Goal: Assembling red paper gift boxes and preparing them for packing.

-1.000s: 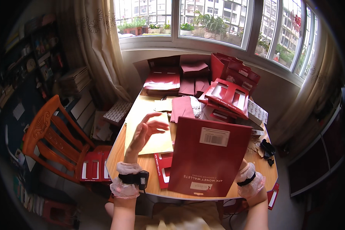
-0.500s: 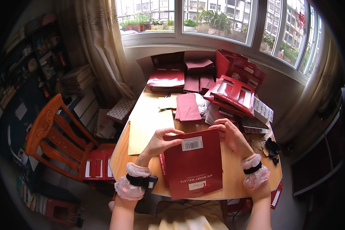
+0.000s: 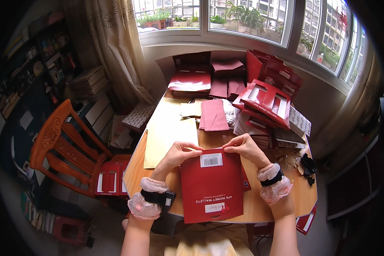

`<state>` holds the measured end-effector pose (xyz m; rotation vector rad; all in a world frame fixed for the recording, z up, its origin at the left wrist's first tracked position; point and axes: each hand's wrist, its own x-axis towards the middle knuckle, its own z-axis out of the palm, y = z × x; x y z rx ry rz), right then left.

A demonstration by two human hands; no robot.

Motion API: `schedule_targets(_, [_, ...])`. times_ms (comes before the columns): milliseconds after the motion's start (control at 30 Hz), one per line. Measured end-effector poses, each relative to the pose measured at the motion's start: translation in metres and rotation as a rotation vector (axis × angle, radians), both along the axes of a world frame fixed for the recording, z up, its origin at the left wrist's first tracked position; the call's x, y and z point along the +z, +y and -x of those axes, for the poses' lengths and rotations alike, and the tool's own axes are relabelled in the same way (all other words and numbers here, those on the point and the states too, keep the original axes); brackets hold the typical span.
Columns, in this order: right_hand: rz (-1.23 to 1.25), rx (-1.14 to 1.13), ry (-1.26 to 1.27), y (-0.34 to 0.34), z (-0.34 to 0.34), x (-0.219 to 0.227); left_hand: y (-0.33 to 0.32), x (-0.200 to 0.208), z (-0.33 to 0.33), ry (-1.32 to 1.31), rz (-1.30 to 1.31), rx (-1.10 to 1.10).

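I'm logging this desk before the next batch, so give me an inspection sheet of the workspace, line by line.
Surface: wooden table, mostly covered, bare wood at the near right.
Job's things: flat red packet with a barcode sticker, lying on the near edge, held at its top edge by both hands.
Clutter: yellow paper sheets, dark red envelopes, red window boxes, stacks of red packets, a small black object.
Hands: left hand and right hand pinch the packet's top corners.
Cables: nothing seen.
Surroundings: orange wooden chair on the left, curtain, bay window, shelves.
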<state>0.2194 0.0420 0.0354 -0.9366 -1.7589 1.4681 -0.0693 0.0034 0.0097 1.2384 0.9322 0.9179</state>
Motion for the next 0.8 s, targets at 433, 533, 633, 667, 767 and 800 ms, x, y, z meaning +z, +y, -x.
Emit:
schedule_targets(433, [0.023, -0.026, -0.142, 0.008, -0.018, -0.025, 0.008, -0.023, 0.072, 1.123, -0.287, 0.916])
schedule_targets(533, [-0.071, -0.031, -0.194, 0.008, -0.006, -0.031, 0.004, -0.034, 0.082, 1.277, -0.034, 0.881])
schedule_targets(633, [-0.169, -0.102, -0.307, 0.005, -0.01, -0.029, 0.003, -0.024, 0.056, 1.338, 0.052, 0.72])
schedule_targets(667, [-0.246, -0.135, -0.38, 0.003, -0.008, -0.028, 0.001, -0.021, 0.05, 1.418, 0.039, 0.652])
schedule_targets(767, [-0.303, -0.177, -0.442, -0.005, -0.002, -0.022, 0.002, -0.024, 0.052, 1.402, 0.095, 0.617])
schedule_targets(800, [-0.303, -0.177, -0.441, -0.008, 0.0, -0.018, 0.001, -0.024, 0.053, 1.393, 0.089, 0.634])
